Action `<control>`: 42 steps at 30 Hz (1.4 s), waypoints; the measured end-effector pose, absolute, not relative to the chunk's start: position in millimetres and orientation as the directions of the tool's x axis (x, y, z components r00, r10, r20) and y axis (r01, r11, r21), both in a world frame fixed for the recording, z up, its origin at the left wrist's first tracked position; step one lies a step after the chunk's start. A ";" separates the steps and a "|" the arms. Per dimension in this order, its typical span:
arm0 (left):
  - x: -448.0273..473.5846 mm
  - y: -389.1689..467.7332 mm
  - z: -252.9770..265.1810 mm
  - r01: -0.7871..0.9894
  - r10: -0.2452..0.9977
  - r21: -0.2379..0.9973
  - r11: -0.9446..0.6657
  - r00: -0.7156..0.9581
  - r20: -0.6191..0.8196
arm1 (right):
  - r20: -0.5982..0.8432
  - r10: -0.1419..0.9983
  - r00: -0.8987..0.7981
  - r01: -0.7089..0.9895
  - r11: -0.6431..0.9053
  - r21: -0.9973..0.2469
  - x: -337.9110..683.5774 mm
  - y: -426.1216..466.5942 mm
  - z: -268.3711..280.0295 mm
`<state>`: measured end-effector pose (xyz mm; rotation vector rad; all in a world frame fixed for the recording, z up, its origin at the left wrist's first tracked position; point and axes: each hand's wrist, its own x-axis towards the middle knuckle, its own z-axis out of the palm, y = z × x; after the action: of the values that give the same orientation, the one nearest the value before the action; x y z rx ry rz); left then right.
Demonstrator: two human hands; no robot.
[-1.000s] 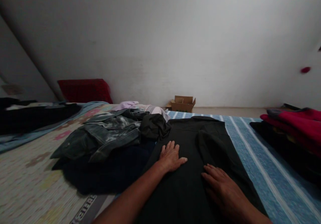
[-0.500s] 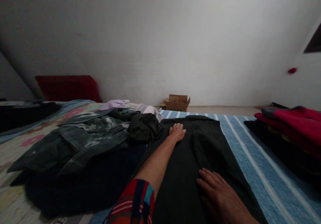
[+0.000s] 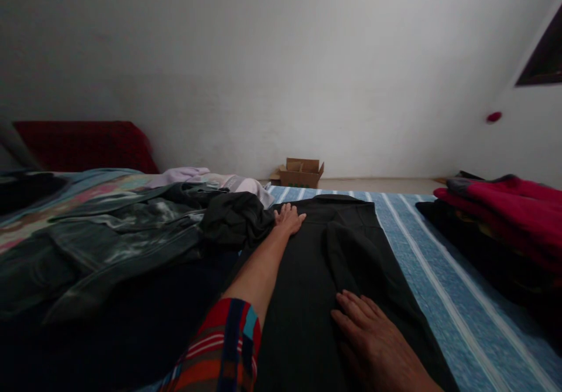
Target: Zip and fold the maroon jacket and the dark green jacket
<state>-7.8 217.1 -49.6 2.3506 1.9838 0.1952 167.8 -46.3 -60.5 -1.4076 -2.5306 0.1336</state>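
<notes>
A dark shirt (image 3: 302, 298) lies spread on the bed, its collar (image 3: 336, 198) at the far end. Stretched far forward, my left hand (image 3: 290, 217) rests open on the shirt's far left shoulder area, fingers spread. That shirt's left sleeve seems to be the bunched dark cloth (image 3: 235, 219) beside this hand. Lower down, my right hand (image 3: 373, 330) lies flat on the right part of the shirt, fingers extended, close to a folded-in sleeve (image 3: 351, 257). Neither hand grips anything.
Left of the shirt is a heap with a grey-green denim garment (image 3: 118, 234) on dark cloth. A stack topped with a red garment (image 3: 513, 205) stands at the right on the blue striped sheet (image 3: 421, 246). An open cardboard box (image 3: 301, 174) is beyond the bed, near the wall.
My left hand has slid slightly left and outward across the shirt's shoulder area. My right hand stays at nearly the same spot on the shirt. The whole view has shifted a little right.
</notes>
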 end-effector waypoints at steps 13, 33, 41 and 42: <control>-105.9 65.1 8.4 0.982 0.978 0.002 -0.189 0.188 0.091 | 0.171 0.861 -0.479 0.814 0.508 -0.282 170.3 -52.5 -55.8; -158.8 -13.9 -1.7 0.915 0.978 0.375 0.148 -0.079 -0.194 | 0.161 0.868 -0.469 0.817 0.496 -0.294 172.7 -53.8 -62.6; -145.7 -15.9 4.6 0.748 0.965 0.629 0.212 -0.057 -0.257 | 0.176 0.866 -0.468 0.805 0.500 -0.319 172.7 -54.0 -62.4; -144.4 -16.5 5.5 0.722 0.960 0.653 0.227 -0.053 -0.275 | 0.174 0.867 -0.468 0.806 0.499 -0.318 172.6 -54.2 -61.8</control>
<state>-144.4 -16.5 5.5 1.5521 1.8314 0.4510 172.6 -54.2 -61.8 -1.4056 -2.4354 0.2750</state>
